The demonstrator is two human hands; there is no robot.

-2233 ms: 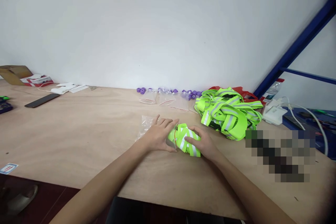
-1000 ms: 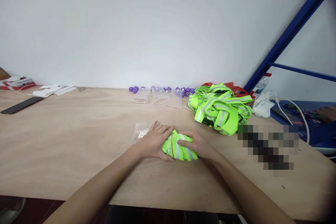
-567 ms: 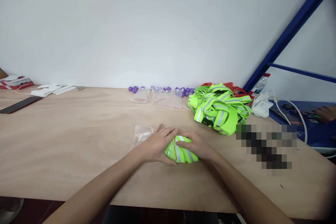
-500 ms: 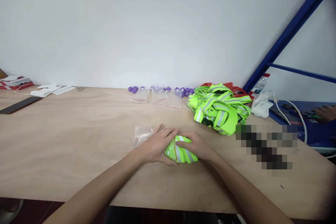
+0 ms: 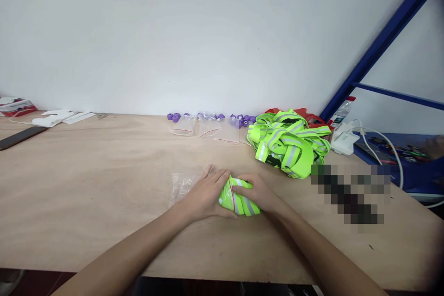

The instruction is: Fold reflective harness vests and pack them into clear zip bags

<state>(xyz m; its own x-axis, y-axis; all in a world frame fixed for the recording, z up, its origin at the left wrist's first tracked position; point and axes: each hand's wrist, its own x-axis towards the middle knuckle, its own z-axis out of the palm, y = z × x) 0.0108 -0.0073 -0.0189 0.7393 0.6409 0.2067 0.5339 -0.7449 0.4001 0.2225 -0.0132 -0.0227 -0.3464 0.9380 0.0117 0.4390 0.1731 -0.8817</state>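
A folded bundle of lime-green reflective strap (image 5: 247,203) with silver stripes lies on the wooden table in front of me. Its left part is inside a clear zip bag (image 5: 182,184), whose red seal line crosses the strap. My left hand (image 5: 206,194) is closed over the bag and the covered end of the bundle, thumb at the near side and fingers at the far side. From the right, my right hand (image 5: 260,193) grips the uncovered part, with its thumb on top; its other fingers are partly hidden. The bag's flat end sticks out left, beneath my left hand.
Behind my hands lie several clear zip bags (image 5: 227,132) and purple knob-like pieces (image 5: 173,117). A heap of reflective straps (image 5: 291,143) sits right of them, near a white charger (image 5: 345,141) with cables. A dark flat bar (image 5: 22,137) and white papers (image 5: 57,117) lie left.
The bag's flat end has slid slightly left and towards me. Its red seal line shows more plainly across the strap. Both hands keep their hold; the view has shifted a little.
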